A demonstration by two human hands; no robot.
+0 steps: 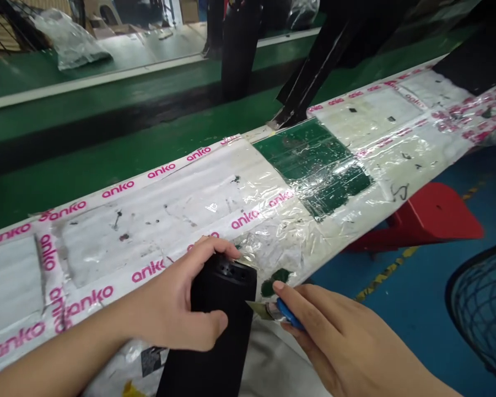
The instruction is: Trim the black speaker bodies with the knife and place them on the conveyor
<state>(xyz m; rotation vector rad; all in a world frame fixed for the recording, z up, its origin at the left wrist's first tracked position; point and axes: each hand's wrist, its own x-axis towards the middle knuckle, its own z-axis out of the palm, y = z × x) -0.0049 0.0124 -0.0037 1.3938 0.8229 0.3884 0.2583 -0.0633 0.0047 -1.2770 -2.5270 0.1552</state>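
My left hand (190,300) is wrapped around the upper end of a long black plastic part (221,331). Small holes show in the part's end face, and its lower end runs out of view at the bottom. In my right hand (334,331) is a utility knife (287,314) with a blue handle, my fingers closed on it. The knife's bare blade points left, at the right edge of the black part; whether it touches cannot be told. Pale fabric lies beneath the part and the knife.
A worktable (182,204), covered in white sheeting and pink-lettered tape, runs diagonally behind my hands. A green patch (314,165) shows on it. To the right are a red stool (434,215) and a black mesh basket (483,309). Black parts (314,60) lean across the green conveyor (149,116).
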